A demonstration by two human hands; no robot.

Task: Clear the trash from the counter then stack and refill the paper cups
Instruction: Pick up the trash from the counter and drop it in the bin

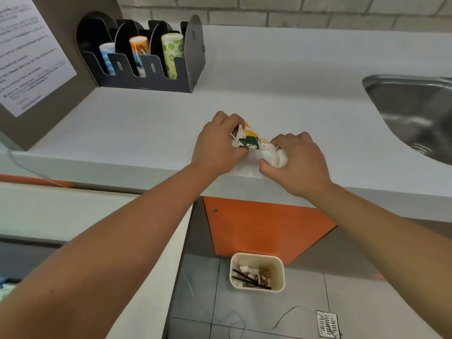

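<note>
Both hands, left (217,140) and right (297,159), pinch crumpled wrappers (248,139) and tissue (275,156): light, soft, best bunched whole

Bright, even, diffuse light; white table (281,77) near washed out, no hard glare. Soft faint shadows under the cup holder (146,55). Dull highlights on the sink (413,111) right of it. Strong wide-angle bending at edges. Notice (29,57) left of the holder: text blurred, unreadable.
</note>
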